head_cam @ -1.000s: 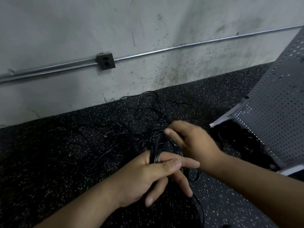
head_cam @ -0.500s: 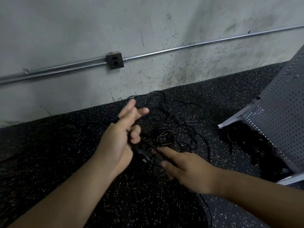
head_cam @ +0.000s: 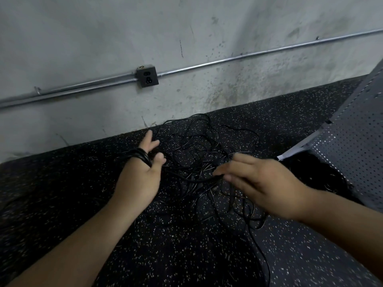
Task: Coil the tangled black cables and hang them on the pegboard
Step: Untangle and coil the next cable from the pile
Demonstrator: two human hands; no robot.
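A tangle of thin black cables [head_cam: 199,154] lies on the speckled black floor near the wall. My left hand [head_cam: 143,175] is raised over the tangle's left side with its fingers straight, and several loops of coiled cable [head_cam: 141,157] are wrapped around it at the base of the fingers. My right hand [head_cam: 259,183] is to the right, fingers pointing left. Its thumb and fingertips pinch a cable strand [head_cam: 199,180] that runs from the coil. The grey pegboard [head_cam: 352,146] leans at the right edge.
A concrete wall with a metal conduit [head_cam: 228,60] and a power outlet [head_cam: 147,76] stands behind the tangle. A dark heap of more cable [head_cam: 315,175] lies at the foot of the pegboard. One strand [head_cam: 263,255] trails toward me.
My left hand has moved left and opened its fingers, with cable loops now around it. My right hand has swung out to the right, drawing the strand along.
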